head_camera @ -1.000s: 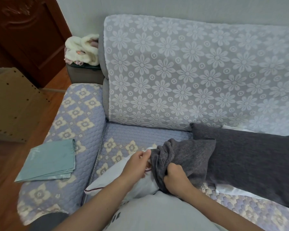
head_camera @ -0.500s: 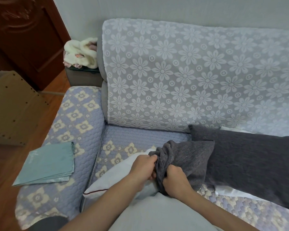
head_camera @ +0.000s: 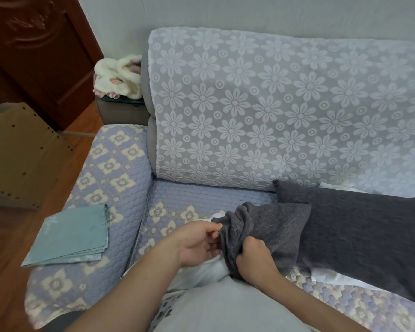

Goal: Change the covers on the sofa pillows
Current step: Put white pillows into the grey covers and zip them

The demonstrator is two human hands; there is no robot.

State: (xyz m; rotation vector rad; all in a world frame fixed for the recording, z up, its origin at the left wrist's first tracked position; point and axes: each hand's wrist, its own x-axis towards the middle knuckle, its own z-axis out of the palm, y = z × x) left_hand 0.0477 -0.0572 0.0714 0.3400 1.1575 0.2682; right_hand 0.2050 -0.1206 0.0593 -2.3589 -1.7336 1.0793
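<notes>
Pillow cover, dark grey knit, is bunched at its open end on the sofa seat, pinched by the left hand fingers at the rim and clenched by the right hand. Half a second ago the left fist was closed tight against the fabric; now its palm faces up. White pillow shows beneath. Another grey pillow lies just right; folded teal covers rest on the armrest.
</notes>
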